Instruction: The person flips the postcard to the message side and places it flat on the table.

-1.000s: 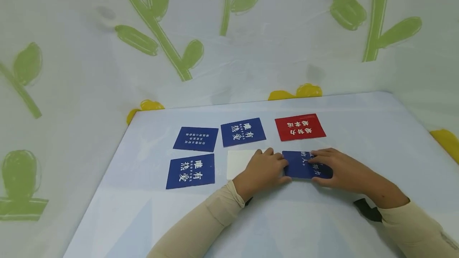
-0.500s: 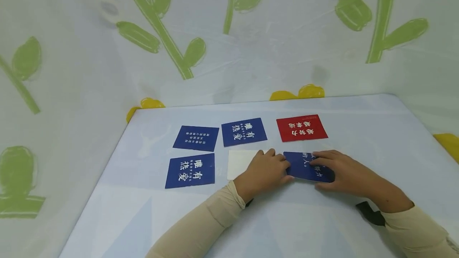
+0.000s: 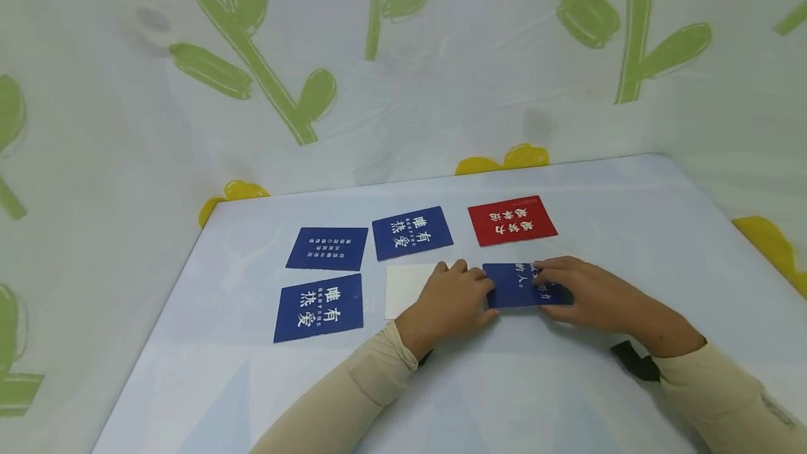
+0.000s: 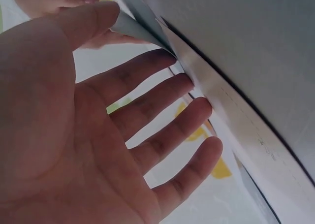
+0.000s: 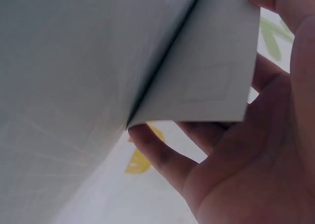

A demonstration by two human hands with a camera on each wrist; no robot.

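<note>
In the head view a blue card [image 3: 512, 287] with white characters lies between both hands, its right end lifted a little. My right hand [image 3: 589, 294] holds that end, thumb at the near edge and fingers over the top. The right wrist view shows the card's pale underside [image 5: 211, 76] with fingers behind it. My left hand [image 3: 449, 303] is at the card's left end, index fingertip and thumb right at its edge. Its fingers [image 4: 152, 103] are nearly straight in the left wrist view. Partly hidden under this hand is a white card [image 3: 403, 289].
Left of the hands lie three blue cards, one nearest [image 3: 318, 307], one behind it [image 3: 326, 248] and one further right [image 3: 412, 232]. A red card [image 3: 512, 221] lies beyond the right hand. The pale table [image 3: 599, 188] meets a leaf-patterned backdrop [image 3: 441, 104] at its far edge.
The head view has shifted slightly, so everything sits further left. The held card's right near corner has dipped, then risen again with the right thumb. The other cards stay put.
</note>
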